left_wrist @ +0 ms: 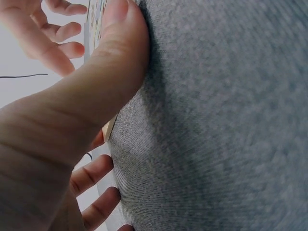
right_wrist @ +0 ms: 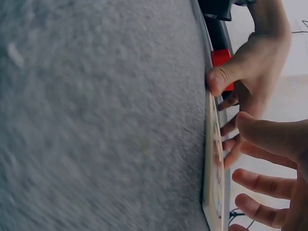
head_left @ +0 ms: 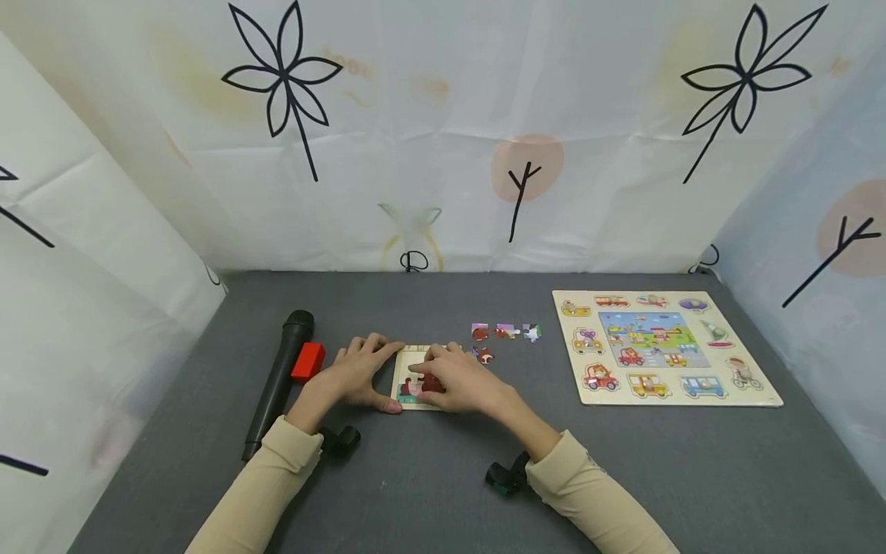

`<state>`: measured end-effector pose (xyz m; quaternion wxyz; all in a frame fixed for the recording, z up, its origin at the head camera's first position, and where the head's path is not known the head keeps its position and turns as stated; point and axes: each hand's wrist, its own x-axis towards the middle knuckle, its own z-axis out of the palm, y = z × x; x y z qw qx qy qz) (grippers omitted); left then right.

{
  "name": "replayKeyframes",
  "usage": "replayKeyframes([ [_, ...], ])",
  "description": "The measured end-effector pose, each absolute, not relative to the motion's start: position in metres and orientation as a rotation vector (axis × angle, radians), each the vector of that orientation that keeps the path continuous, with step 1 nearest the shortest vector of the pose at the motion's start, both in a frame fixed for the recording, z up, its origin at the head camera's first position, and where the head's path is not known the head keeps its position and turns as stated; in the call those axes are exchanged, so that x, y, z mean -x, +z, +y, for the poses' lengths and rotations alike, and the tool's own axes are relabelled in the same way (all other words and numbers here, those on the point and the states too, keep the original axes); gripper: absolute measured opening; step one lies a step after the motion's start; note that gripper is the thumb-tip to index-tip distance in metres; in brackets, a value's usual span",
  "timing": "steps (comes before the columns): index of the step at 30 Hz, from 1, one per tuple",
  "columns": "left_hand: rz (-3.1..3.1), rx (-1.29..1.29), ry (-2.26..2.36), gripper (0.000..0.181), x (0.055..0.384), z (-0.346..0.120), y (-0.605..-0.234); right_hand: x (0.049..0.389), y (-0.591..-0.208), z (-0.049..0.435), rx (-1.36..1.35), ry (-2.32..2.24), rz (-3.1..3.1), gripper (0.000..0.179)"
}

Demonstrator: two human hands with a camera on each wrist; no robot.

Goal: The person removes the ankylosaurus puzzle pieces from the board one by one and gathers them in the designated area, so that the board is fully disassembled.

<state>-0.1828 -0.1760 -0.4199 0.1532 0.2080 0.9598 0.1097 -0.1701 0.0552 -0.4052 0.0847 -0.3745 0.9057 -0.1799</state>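
Observation:
A small wooden puzzle board with a few picture pieces in its lower part lies on the grey table. My left hand holds its left side, thumb at the near corner and index finger at the far one. In the left wrist view, the thumb rests at the board's edge. My right hand hovers over the board's right part and hides some of it. The right wrist view shows that hand's fingers spread above the board, with nothing between them. Several loose jigsaw pieces lie just beyond the right hand.
To the left lie a black microphone and a red block beside it. A larger wooden puzzle board with vehicle pictures lies at the right. A patterned white cloth stands behind the grey table.

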Motion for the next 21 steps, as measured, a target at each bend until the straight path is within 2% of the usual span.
replayKeyframes([
  [5,2.75,-0.6,0.316,0.106,0.1829,-0.1764,-0.4202,0.1685,-0.4086,0.052,1.109,-0.484,2.694,0.047],
  [13,2.751,-0.608,0.314,0.107,0.184,-0.1777,-0.4207,0.169,-0.4087,0.0506,1.072,-0.474,2.69,0.039],
  [21,2.756,-0.609,0.318,0.106,0.1843,-0.1771,-0.4224,0.1726,-0.4115,0.0487,1.041,-0.41,2.719,0.041],
])
